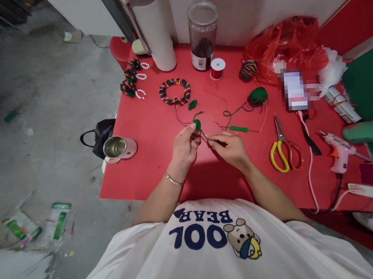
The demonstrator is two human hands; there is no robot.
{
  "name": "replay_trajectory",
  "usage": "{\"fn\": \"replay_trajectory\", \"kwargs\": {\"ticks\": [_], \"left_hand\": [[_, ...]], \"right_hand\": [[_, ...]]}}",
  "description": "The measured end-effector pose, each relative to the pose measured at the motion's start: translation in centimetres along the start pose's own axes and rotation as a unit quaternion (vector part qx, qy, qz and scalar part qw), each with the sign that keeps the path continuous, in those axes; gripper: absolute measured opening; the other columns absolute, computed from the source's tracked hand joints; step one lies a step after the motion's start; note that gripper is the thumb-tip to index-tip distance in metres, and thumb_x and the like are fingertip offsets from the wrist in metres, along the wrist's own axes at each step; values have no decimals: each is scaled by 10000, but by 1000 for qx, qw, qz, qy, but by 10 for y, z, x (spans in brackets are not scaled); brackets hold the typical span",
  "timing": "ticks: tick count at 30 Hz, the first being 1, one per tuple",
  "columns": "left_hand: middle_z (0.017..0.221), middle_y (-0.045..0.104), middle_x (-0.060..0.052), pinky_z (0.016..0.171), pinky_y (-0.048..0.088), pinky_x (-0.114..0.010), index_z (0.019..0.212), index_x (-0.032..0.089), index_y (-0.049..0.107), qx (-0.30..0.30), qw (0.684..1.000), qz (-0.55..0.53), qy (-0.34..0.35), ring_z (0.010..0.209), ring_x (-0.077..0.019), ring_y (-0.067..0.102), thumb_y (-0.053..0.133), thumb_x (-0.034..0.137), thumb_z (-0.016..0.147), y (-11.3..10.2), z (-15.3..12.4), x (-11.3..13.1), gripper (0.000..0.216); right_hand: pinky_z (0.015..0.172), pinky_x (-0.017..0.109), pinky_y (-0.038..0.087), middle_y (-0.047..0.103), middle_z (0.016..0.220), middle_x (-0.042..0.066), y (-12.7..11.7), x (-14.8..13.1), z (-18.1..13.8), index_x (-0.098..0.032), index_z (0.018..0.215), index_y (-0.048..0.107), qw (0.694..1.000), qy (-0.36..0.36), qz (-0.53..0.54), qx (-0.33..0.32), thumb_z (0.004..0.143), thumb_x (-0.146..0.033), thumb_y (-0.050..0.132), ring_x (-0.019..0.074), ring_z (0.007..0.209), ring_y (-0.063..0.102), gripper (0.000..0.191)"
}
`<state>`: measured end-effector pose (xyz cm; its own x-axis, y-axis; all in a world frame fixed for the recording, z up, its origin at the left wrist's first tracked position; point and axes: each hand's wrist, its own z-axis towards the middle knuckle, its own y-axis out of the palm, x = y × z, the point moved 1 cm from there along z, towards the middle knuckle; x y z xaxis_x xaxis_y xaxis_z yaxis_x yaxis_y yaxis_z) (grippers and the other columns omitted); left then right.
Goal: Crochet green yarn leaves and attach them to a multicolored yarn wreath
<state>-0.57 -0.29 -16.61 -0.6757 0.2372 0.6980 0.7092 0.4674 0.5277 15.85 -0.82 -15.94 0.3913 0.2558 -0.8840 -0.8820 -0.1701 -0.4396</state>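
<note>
My left hand (184, 143) is closed, pinching a small piece of green crochet (198, 124) between thumb and fingers. A short green yarn tail sticks up from it. My right hand (230, 147) is closed around a thin metal tool (206, 137), its tip pointing at the left hand; whether it is a needle or a hook I cannot tell. A finished green crochet leaf (192, 104) lies just beyond the left hand. Past the right hand lie a green-handled crochet hook (239, 129) and a green yarn ball (257, 95) with loose strands.
A multicoloured braided ring (174, 92), pearl-trimmed yarn pieces (135, 77), a mug (120, 148) and a tall white flask (159, 36) stand left. Scissors (281, 146), a glue gun (338, 151), a phone (295, 90) and a red bag (286, 45) lie right. A jar (203, 35) is behind.
</note>
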Motion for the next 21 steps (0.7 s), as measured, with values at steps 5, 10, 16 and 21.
{"fn": "replay_trajectory", "kwargs": {"ticks": [5, 10, 16, 21], "left_hand": [[715, 622, -23, 539, 389, -209, 767, 167, 706, 8, 1000, -9, -1, 655, -101, 564, 839, 278, 779, 0, 0, -1, 174], [710, 618, -15, 539, 394, -201, 781, 169, 699, 0, 1000, -5, 6, 642, -94, 569, 890, 339, 759, -1, 1, -2, 256], [716, 624, -7, 537, 399, -204, 797, 185, 673, -5, 1000, 1, 3, 631, -91, 568, 894, 371, 785, -1, 1, -1, 288], [716, 615, -7, 524, 394, -195, 768, 179, 674, -1, 1000, -2, -1, 625, -86, 558, 878, 320, 777, 1, -1, 0, 248]], "right_hand": [[669, 271, 537, 779, 801, 27, 1, 1, 0, -244, 937, 860, 1000, 10, -3, -2, 912, -215, 710, 145, 686, 659, 156], [676, 270, 535, 781, 805, 30, 0, 0, 0, -239, 927, 860, 1000, 12, -8, -6, 909, -207, 707, 144, 690, 664, 158], [680, 271, 536, 780, 790, 30, 0, -2, 0, -240, 920, 855, 1000, 23, -11, -9, 911, -211, 701, 149, 692, 672, 157], [664, 280, 529, 774, 783, 29, 0, -2, -1, -236, 916, 849, 1000, 27, 3, -3, 908, -212, 710, 151, 682, 680, 142]]}}
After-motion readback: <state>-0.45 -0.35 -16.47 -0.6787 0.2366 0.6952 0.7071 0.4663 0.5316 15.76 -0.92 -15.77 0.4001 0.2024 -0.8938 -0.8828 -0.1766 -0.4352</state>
